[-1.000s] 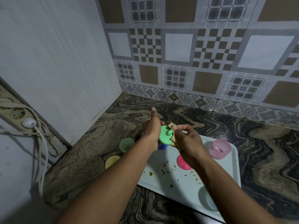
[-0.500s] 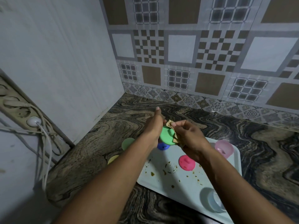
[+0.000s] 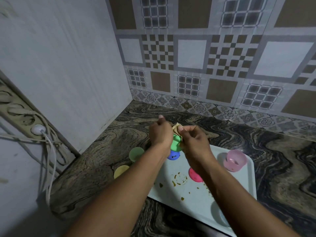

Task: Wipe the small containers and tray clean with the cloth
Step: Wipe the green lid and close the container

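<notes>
Far left, wall: power strip (image 3: 22, 113) with one white plug (image 3: 38, 130) seated; cables hang below it. The marbled surface (image 3: 95, 159) runs back into a tiled corner.

On the surface, left of the tray: yellow container (image 3: 121, 171) nearer the camera, light green container (image 3: 136, 153) just behind it. The left forearm hides the gap between them and the tray.

Centre, raised above the tray's far left corner: left hand (image 3: 160, 134) grips a green piece (image 3: 176, 144), fingers curled round its left side, thumb pointing up. Lid or cup: cannot tell. Right hand (image 3: 195, 141) pinches the tan cloth (image 3: 177, 128) and holds it against the green piece's right side. One cloth corner sticks up between the hands.

Directly below the hands: blue container (image 3: 173, 155) on the tray. The tray (image 3: 246, 185) is pale blue, with brown-green smears (image 3: 179, 178) and crumbs in its middle. A red round piece (image 3: 195, 176) lies flat beside the smears, partly under the right forearm.

Tray, far right corner: pink translucent container (image 3: 235, 159), upright. Near right corner: pale blue container (image 3: 222, 218), largely hidden by the forearm.
</notes>
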Available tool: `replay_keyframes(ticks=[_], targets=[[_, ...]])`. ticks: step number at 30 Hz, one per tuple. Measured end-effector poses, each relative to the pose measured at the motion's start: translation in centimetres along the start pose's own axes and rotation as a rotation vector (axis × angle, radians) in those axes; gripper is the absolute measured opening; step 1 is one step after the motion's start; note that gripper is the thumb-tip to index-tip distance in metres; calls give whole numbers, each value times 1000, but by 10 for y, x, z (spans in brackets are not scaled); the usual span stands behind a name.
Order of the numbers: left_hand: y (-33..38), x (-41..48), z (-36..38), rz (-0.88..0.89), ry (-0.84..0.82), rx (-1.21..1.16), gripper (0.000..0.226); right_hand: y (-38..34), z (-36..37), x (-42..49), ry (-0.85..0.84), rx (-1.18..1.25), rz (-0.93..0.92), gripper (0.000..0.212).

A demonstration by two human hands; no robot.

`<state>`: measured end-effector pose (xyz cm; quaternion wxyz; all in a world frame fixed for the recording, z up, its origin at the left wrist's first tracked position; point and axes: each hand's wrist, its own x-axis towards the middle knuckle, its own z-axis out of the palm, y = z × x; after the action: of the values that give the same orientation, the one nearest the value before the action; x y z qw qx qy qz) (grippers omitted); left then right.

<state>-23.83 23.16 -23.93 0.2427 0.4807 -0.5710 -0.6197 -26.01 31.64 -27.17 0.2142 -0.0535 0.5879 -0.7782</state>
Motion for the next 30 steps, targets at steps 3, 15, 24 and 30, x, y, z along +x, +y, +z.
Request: replay_keyframes(ticks=[3,15,24,30], targets=[[5,-22,0,76,214,-180,54,12,18,-14,235,97,-70,16],[6,-18,2,-20,180,-157,54,5,13,-8,152,185,31,16],[-13,5,4,-212,-89,-139,73,-6,-6,4,-73,-2,80,11],[3,-24,3,-115,226,-320,56,9,23,-11,232,54,-76,23]])
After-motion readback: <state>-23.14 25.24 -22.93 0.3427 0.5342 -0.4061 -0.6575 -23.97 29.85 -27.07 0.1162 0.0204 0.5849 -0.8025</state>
